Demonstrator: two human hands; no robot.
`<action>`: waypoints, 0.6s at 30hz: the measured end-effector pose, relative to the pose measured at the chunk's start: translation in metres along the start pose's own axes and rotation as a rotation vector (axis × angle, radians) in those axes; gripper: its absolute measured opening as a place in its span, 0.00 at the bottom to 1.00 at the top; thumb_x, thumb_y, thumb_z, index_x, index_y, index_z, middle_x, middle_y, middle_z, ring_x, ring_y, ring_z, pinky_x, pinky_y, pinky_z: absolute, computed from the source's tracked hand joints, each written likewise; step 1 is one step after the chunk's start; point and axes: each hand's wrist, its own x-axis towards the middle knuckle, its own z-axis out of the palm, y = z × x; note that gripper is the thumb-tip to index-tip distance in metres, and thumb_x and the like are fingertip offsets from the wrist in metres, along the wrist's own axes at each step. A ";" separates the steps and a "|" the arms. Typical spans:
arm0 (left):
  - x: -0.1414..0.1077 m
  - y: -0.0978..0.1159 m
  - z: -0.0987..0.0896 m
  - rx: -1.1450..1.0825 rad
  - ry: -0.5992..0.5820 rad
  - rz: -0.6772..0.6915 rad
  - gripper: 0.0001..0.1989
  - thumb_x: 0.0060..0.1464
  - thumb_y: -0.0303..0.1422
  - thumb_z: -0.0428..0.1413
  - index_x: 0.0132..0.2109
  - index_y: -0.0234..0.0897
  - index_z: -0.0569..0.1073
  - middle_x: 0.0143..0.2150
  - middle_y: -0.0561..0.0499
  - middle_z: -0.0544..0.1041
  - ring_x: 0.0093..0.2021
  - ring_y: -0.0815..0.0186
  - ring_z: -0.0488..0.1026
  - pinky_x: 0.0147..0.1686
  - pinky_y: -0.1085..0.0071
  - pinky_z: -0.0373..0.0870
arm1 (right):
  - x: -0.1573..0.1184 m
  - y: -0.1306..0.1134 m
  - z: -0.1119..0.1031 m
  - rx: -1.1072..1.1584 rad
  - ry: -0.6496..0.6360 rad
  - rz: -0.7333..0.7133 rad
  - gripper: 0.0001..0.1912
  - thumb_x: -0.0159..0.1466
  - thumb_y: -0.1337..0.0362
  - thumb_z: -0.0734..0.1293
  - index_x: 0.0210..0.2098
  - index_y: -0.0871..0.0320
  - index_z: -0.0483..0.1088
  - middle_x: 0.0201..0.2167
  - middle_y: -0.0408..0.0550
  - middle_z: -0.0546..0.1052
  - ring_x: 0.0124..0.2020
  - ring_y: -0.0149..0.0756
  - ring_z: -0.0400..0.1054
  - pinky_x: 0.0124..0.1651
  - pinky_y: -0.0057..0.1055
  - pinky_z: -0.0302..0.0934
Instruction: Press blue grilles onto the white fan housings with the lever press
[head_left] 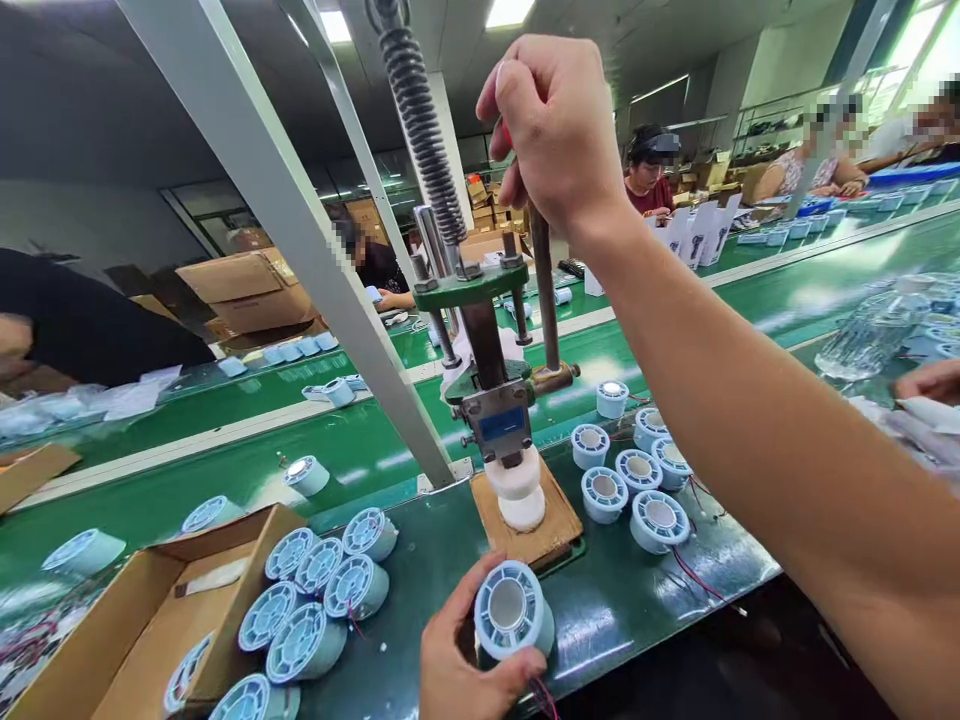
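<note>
We are gripping the press lever (541,300) with our right hand (559,125), standing upright below it; our left hand (457,655) is holding a round blue part (512,610), open face tilting up toward us.

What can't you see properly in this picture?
- Press lever: the right hand hides its top.
- Under the white block: the press covers it.
- Fan wires: cut off by the bottom edge, below the left hand.
- Box: its left side runs off the edge.
- Far workers' faces: blurred.
</note>
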 end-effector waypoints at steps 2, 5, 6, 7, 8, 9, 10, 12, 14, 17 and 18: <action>-0.002 -0.001 -0.002 0.022 -0.023 0.011 0.41 0.22 0.49 0.73 0.48 0.39 0.78 0.41 0.48 0.84 0.42 0.57 0.79 0.45 0.71 0.75 | 0.000 0.000 0.000 0.001 0.000 -0.019 0.15 0.66 0.74 0.58 0.25 0.63 0.70 0.16 0.35 0.61 0.11 0.20 0.59 0.13 0.18 0.51; -0.003 -0.002 -0.004 0.043 -0.040 0.033 0.41 0.23 0.50 0.73 0.49 0.40 0.78 0.42 0.47 0.84 0.43 0.57 0.80 0.46 0.71 0.75 | -0.001 0.001 -0.001 -0.001 0.001 -0.038 0.15 0.66 0.74 0.58 0.26 0.65 0.70 0.16 0.35 0.61 0.12 0.21 0.61 0.14 0.17 0.51; -0.003 -0.002 -0.005 0.047 -0.045 0.040 0.40 0.23 0.50 0.73 0.49 0.41 0.78 0.42 0.47 0.84 0.43 0.57 0.80 0.46 0.71 0.75 | -0.001 0.001 -0.001 -0.002 0.004 -0.042 0.15 0.66 0.74 0.58 0.26 0.65 0.70 0.16 0.35 0.61 0.12 0.20 0.62 0.14 0.17 0.51; -0.002 -0.002 -0.006 0.050 -0.053 0.049 0.40 0.24 0.49 0.73 0.49 0.41 0.78 0.43 0.48 0.84 0.43 0.57 0.80 0.46 0.71 0.75 | -0.002 0.002 -0.001 -0.003 0.006 -0.045 0.15 0.66 0.74 0.57 0.26 0.65 0.71 0.16 0.35 0.61 0.12 0.20 0.62 0.14 0.16 0.51; -0.002 -0.003 -0.007 0.052 -0.065 0.058 0.40 0.24 0.49 0.73 0.49 0.41 0.78 0.44 0.48 0.83 0.43 0.56 0.80 0.47 0.71 0.75 | -0.002 0.002 -0.001 -0.003 0.009 -0.049 0.15 0.66 0.73 0.57 0.26 0.66 0.71 0.16 0.35 0.61 0.12 0.20 0.62 0.14 0.16 0.51; -0.001 -0.003 -0.009 0.059 -0.089 0.069 0.39 0.25 0.47 0.73 0.50 0.42 0.78 0.44 0.47 0.83 0.44 0.56 0.80 0.48 0.70 0.76 | -0.002 0.002 -0.001 -0.003 0.010 -0.052 0.15 0.66 0.73 0.57 0.27 0.66 0.71 0.16 0.35 0.61 0.12 0.20 0.62 0.14 0.15 0.51; -0.001 -0.005 -0.012 0.072 -0.120 0.079 0.39 0.26 0.46 0.73 0.50 0.42 0.78 0.45 0.47 0.83 0.44 0.55 0.80 0.48 0.68 0.76 | -0.002 0.001 0.000 -0.004 0.010 -0.053 0.15 0.66 0.73 0.57 0.27 0.66 0.71 0.16 0.35 0.61 0.12 0.20 0.62 0.14 0.15 0.50; -0.001 -0.010 -0.017 0.115 -0.185 0.091 0.38 0.29 0.43 0.73 0.52 0.41 0.77 0.48 0.45 0.82 0.45 0.53 0.80 0.50 0.65 0.76 | -0.002 -0.001 0.000 -0.009 0.005 -0.036 0.15 0.65 0.73 0.57 0.27 0.67 0.71 0.15 0.34 0.61 0.12 0.21 0.62 0.14 0.15 0.50; -0.003 -0.016 -0.024 0.161 -0.224 0.082 0.39 0.30 0.42 0.73 0.54 0.42 0.76 0.50 0.44 0.81 0.48 0.51 0.79 0.51 0.64 0.75 | -0.001 -0.005 0.000 -0.020 -0.010 0.008 0.16 0.65 0.74 0.55 0.27 0.66 0.71 0.14 0.33 0.61 0.12 0.21 0.61 0.14 0.15 0.49; -0.007 -0.024 -0.031 0.202 -0.232 0.064 0.38 0.32 0.41 0.72 0.55 0.44 0.76 0.52 0.45 0.81 0.50 0.52 0.78 0.54 0.64 0.74 | 0.001 -0.008 -0.001 -0.004 -0.028 0.079 0.17 0.65 0.70 0.54 0.25 0.66 0.68 0.13 0.32 0.60 0.13 0.19 0.60 0.17 0.12 0.51; -0.009 -0.026 -0.032 0.206 -0.226 0.064 0.38 0.32 0.42 0.72 0.55 0.45 0.76 0.51 0.45 0.81 0.49 0.52 0.79 0.54 0.63 0.73 | 0.002 -0.007 -0.002 0.021 -0.044 0.090 0.17 0.64 0.68 0.53 0.25 0.66 0.68 0.14 0.31 0.62 0.13 0.18 0.62 0.19 0.12 0.52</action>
